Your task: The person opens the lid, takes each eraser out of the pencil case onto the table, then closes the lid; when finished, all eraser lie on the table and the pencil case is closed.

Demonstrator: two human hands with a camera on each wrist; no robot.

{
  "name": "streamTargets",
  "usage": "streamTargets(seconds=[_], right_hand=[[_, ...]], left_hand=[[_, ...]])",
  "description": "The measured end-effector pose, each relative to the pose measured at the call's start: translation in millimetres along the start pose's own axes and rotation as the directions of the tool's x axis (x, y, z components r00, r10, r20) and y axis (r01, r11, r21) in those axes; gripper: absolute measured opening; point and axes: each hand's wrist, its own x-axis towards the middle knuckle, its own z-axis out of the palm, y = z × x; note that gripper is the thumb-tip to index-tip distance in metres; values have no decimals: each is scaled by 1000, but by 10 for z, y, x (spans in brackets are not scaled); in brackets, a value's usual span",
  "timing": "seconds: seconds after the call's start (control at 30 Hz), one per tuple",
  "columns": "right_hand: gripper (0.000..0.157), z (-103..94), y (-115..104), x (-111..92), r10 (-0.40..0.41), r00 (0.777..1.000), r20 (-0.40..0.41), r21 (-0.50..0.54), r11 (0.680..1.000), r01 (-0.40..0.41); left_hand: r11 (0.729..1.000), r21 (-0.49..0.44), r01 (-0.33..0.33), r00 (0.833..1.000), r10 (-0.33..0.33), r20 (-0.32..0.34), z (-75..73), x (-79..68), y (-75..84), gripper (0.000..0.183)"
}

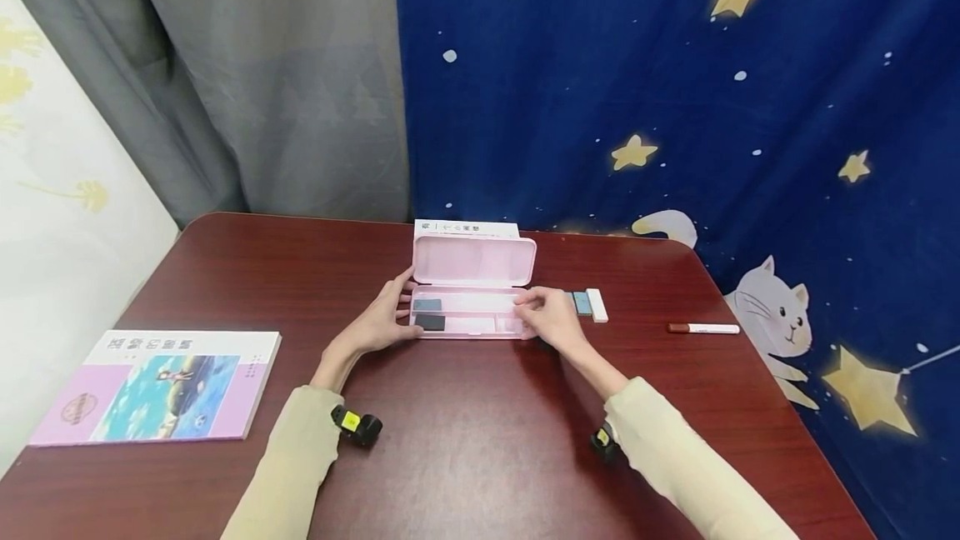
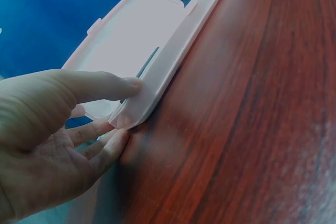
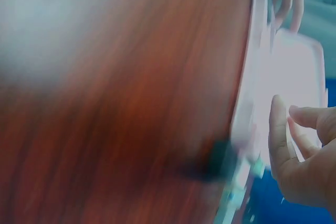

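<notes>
A pink pencil case [image 1: 472, 333] lies on the table with its lid [image 1: 475, 260] raised at the back. My left hand [image 1: 382, 322] holds its left end, thumb [image 2: 113, 86] on the front edge and fingers against the side. Inside, at that end, sit a grey-blue block [image 1: 427, 305] and a dark block [image 1: 430, 322]. Over the right end is my right hand [image 1: 553, 319], its fingers bent a little and its fingertips just above the case. Nothing shows between those fingers in the right wrist view, which is blurred.
Beyond the right hand lie a blue block [image 1: 582, 302] and a white block [image 1: 597, 305]. A brown-capped marker [image 1: 702, 328] is farther right. At left rests an illustrated book [image 1: 180, 390]; behind the lid stands a white printed item [image 1: 465, 228]. Curtains hang past the table's back edge.
</notes>
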Motion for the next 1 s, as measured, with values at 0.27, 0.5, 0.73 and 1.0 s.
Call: streamTargets(seconds=[0.27,0.5,0.73,1.0], right_hand=[[10,522,-244,143,-36,995,91,-42,998,40],[8,822,-455,259,-193,958,213,-285,925,250],[7,998,-543,292,-206,924,322,-403,853,331],[9,1076,-565,297,-213,902,376,-451,808,379]], left_hand=[[1000,1,-10,1000,10,2,23,23,-11,101],[1000,-14,-21,1000,21,-9,21,16,-13,99],[1000,-1,-25,1000,25,2,8,19,-7,101],[1000,-7,-15,1000,15,10,-8,10,-10,102]])
